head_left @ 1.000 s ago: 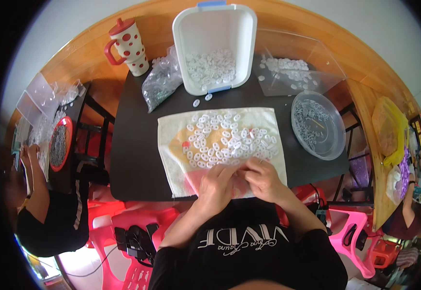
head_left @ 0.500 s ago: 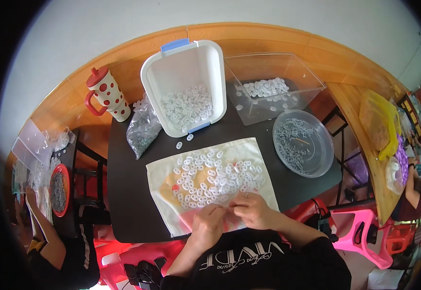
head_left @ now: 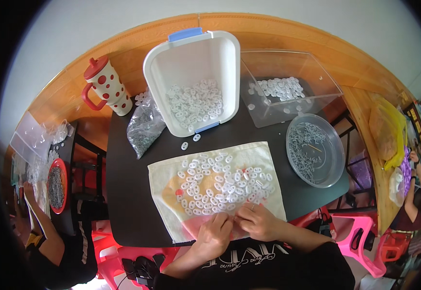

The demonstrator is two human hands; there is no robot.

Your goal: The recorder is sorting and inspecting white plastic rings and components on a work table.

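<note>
My left hand (head_left: 215, 233) and my right hand (head_left: 259, 222) meet over the front edge of a cream towel (head_left: 159, 169) with an orange and pink print. Both hands are closed, thumbs and fingertips pinched close together. Whatever lies between the fingertips is too small or hidden to make out. Just beyond my knuckles, many small white oval plastic pieces (head_left: 205, 198) with two holes are spread across the towel, thickest at its right side. Two more such pieces (head_left: 185, 145) lie on the dark table beyond the towel.
A white bin (head_left: 234, 77) and a clear box (head_left: 312, 104) hold more white pieces. At right, a round clear tub (head_left: 333, 164) holds small grey screw-like parts; a plastic bag (head_left: 142, 130) holds similar ones. A dotted tumbler (head_left: 108, 87) stands back left. Other people sit on both sides.
The whole view has shifted a little, so the bin, box and tub appear farther right. My hands stay pinched together at the towel's front edge.
</note>
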